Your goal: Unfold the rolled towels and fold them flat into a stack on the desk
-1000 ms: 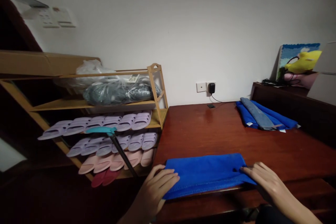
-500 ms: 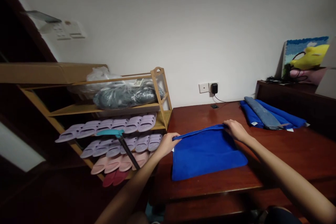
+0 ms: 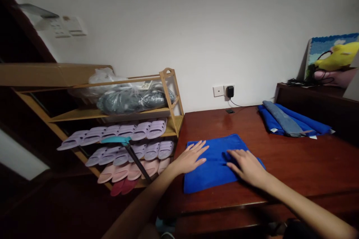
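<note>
A folded blue towel (image 3: pixel 215 145) lies flat on the dark red wooden table (image 3: pixel 294 164), near its left front corner. My left hand (image 3: pixel 192 157) rests palm down on the towel's left part, fingers stretched out and spread. My right hand (image 3: pixel 246 164) lies flat on the towel's right part, fingers extended toward the middle. Neither hand grips anything.
A pile of folded blue and grey cloths (image 3: pixel 288 123) sits at the table's back right. A wooden shoe rack (image 3: pixel 171 101) with rows of slippers stands left of the table. A charger and socket (image 3: pixel 230 91) are on the wall. A raised dark shelf (image 3: pixel 316 101) holds a picture.
Both hands let go of the towel's far edge after folding it over, drew back toward me, and now lie flat on top of the towel.
</note>
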A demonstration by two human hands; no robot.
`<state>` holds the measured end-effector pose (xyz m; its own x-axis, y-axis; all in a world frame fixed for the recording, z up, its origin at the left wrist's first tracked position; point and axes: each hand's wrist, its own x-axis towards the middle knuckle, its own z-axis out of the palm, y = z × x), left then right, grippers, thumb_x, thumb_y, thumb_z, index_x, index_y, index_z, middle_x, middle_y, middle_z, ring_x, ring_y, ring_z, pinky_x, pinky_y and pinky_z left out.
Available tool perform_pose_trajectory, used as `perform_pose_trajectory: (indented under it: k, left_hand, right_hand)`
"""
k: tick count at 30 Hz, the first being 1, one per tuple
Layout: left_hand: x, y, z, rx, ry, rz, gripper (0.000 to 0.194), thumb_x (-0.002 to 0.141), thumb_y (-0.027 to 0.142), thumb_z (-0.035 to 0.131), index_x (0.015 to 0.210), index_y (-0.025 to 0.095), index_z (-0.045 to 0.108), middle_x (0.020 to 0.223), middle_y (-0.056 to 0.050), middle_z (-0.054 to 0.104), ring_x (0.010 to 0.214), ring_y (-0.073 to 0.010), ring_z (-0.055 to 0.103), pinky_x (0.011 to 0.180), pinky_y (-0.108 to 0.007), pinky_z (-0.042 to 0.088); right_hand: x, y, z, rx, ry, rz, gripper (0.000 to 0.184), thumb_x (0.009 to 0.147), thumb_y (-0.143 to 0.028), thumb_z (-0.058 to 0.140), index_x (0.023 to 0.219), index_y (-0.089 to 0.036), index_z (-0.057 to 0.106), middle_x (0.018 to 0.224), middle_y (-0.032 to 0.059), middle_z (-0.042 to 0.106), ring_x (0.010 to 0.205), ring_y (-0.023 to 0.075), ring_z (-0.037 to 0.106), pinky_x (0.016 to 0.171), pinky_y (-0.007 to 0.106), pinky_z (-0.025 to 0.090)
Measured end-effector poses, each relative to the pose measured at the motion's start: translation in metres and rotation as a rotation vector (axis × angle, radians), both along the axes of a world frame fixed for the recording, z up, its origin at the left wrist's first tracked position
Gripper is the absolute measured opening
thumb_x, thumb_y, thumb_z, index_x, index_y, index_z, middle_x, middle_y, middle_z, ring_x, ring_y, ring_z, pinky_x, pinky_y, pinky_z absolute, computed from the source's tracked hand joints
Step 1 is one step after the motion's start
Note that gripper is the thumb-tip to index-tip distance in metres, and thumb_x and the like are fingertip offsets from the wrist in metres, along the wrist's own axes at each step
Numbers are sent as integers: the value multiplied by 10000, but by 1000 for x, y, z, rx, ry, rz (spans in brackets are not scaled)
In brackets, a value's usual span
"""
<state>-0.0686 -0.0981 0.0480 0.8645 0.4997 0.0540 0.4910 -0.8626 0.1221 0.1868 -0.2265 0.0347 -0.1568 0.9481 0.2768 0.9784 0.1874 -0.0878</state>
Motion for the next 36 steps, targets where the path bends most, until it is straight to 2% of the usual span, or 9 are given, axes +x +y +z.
perform_pose_trajectory:
  k: [4, 9, 14, 20, 24, 26, 29, 33, 36]
  left_hand:
    - [5, 2, -10, -69, 68, 93, 538, 958, 521, 291, 1455, 322, 233, 1542, -46, 158, 1413, -234, 117, 1109, -500, 136]
    - [3, -13, -11, -25, 76, 203, 570, 954, 531, 276, 1464, 281, 228, 1536, -76, 173, 1410, -256, 131, 1095, -519, 160]
    - [1, -66, -6, 95, 98, 316, 643, 909, 590, 338, 1443, 232, 315, 1489, -161, 285, 1357, -349, 269, 1035, -548, 264]
    - [8, -129, 6, 145, 81, 361, 673, 886, 617, 342, 1338, 144, 501, 1207, -228, 590, 1157, -406, 506, 929, -528, 379]
    - [9, -114, 18, 120, -84, 232, 490, 964, 468, 263, 1194, 202, 605, 1051, -127, 671, 1009, -290, 597, 899, -448, 418]
    - [10, -95, 16, 122, -153, 193, 463, 984, 406, 230, 1261, 209, 544, 1248, -101, 590, 1158, -253, 524, 976, -413, 379]
    - [14, -70, 4, 107, -133, 209, 547, 973, 463, 247, 1428, 170, 329, 1493, -98, 307, 1374, -248, 256, 1090, -423, 246]
    - [14, -58, -14, -20, -11, 236, 679, 926, 605, 234, 1472, 201, 221, 1533, -83, 188, 1413, -272, 99, 1111, -492, 158]
    - [12, -58, -18, -56, -1, 249, 699, 916, 634, 195, 1480, 220, 188, 1545, -69, 131, 1416, -280, 52, 1113, -517, 115]
  right_hand:
    - [-7, -23, -14, -38, 7, 104, 470, 976, -417, 226, 1316, -243, 500, 1340, 79, 510, 1237, 234, 459, 990, 439, 356]
    - [29, 1, -16, -79, -17, 123, 485, 962, -492, 220, 1335, -314, 472, 1441, 59, 379, 1363, 247, 273, 1044, 537, 253]
    - [57, 36, -20, -8, -98, 3, 471, 924, -542, 315, 1340, -368, 451, 1494, 75, 275, 1390, 288, 179, 1017, 591, 236]
    - [48, 53, -9, 173, -154, -144, 482, 914, -459, 415, 1332, -227, 475, 1464, 157, 315, 1353, 304, 261, 1012, 596, 232]
    - [16, 35, 7, 155, 57, -100, 469, 952, -448, 300, 1292, -202, 509, 1377, 144, 453, 1265, 255, 410, 1003, 507, 302]
    - [-3, 21, 11, 62, 145, 6, 527, 946, -506, 264, 1336, -212, 463, 1379, 123, 458, 1268, 231, 415, 1010, 484, 313]
    - [-21, 2, 7, -79, 135, 167, 569, 927, -539, 289, 1403, -239, 372, 1463, 92, 339, 1346, 230, 307, 1044, 510, 268]
    - [-16, -8, -2, -197, 84, 156, 545, 930, -462, 298, 1391, -190, 401, 1481, 101, 291, 1374, 224, 250, 1069, 496, 238]
    - [4, -11, -6, -218, 71, 106, 524, 927, -384, 287, 1403, -186, 381, 1500, 79, 240, 1381, 205, 232, 1076, 485, 236]
